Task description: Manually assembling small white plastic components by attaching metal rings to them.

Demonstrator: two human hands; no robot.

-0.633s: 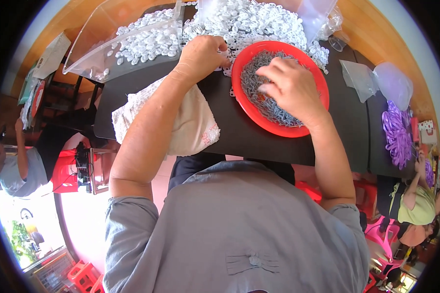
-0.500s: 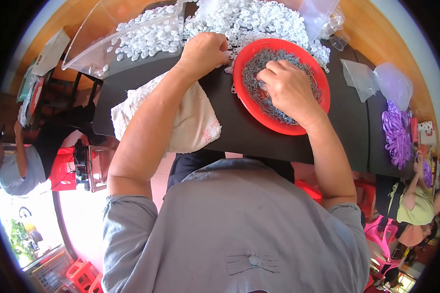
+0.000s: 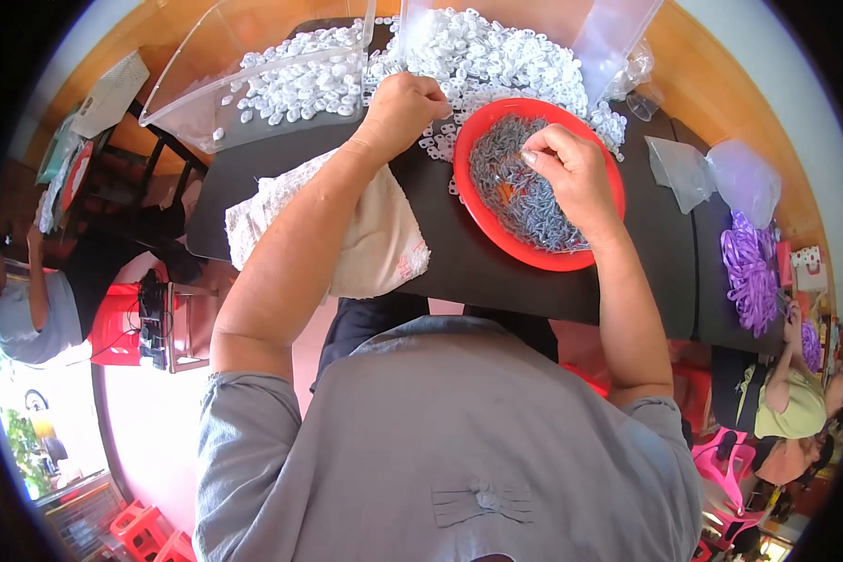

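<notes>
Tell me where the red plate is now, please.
In the head view, the red plate lies on the black table, right of centre, under the right hand, beside the white plastic pieces.

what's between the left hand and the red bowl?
Head view: a few loose white plastic rings on the black table, between left hand and red bowl.

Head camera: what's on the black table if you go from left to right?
Clear plastic tray with white rings → cream cloth → left hand at the white ring pile → red bowl of grey pieces with the right hand in it → clear plastic bags → purple ribbons.
</notes>
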